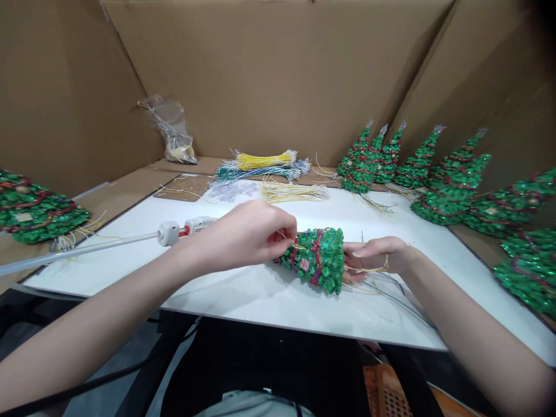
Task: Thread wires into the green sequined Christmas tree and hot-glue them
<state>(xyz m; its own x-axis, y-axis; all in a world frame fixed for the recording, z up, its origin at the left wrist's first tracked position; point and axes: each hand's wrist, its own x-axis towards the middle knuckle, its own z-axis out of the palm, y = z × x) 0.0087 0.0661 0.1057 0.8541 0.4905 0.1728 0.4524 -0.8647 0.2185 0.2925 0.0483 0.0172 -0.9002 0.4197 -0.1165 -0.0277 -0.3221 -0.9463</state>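
We see the left hand (245, 234) pinching a thin yellow wire (286, 238) at the tip of a small green glittery cone-shaped tree with red bands (315, 259), which lies sideways over the white worktop (269, 295). The right hand (376, 258) closes its grip on the tree's base. A white glue gun (182, 230) lies behind the left wrist
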